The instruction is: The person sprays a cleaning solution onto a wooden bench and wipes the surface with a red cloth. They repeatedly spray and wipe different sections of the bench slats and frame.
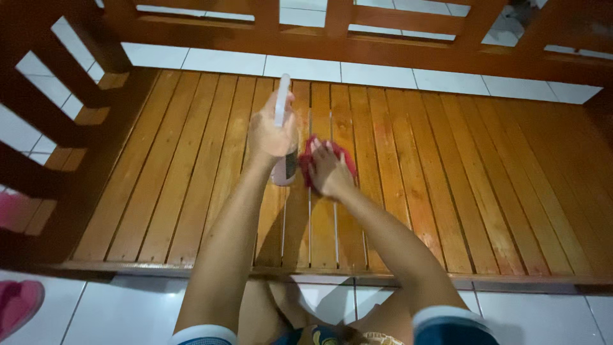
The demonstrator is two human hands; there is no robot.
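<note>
My left hand (269,133) is wrapped around a pale spray bottle (283,102), its white head pointing away from me over the slatted wooden bench seat (447,166). Right beside it, my right hand (329,171) presses a red cloth (310,155) flat on the slats near the middle of the seat. The cloth shows only around my fingers. The two hands almost touch.
The bench backrest rail (357,32) runs along the top and an armrest with slats (57,121) stands at the left. White floor tiles (121,310) lie below the seat's front edge. Something pink (18,305) rests on the floor at the lower left.
</note>
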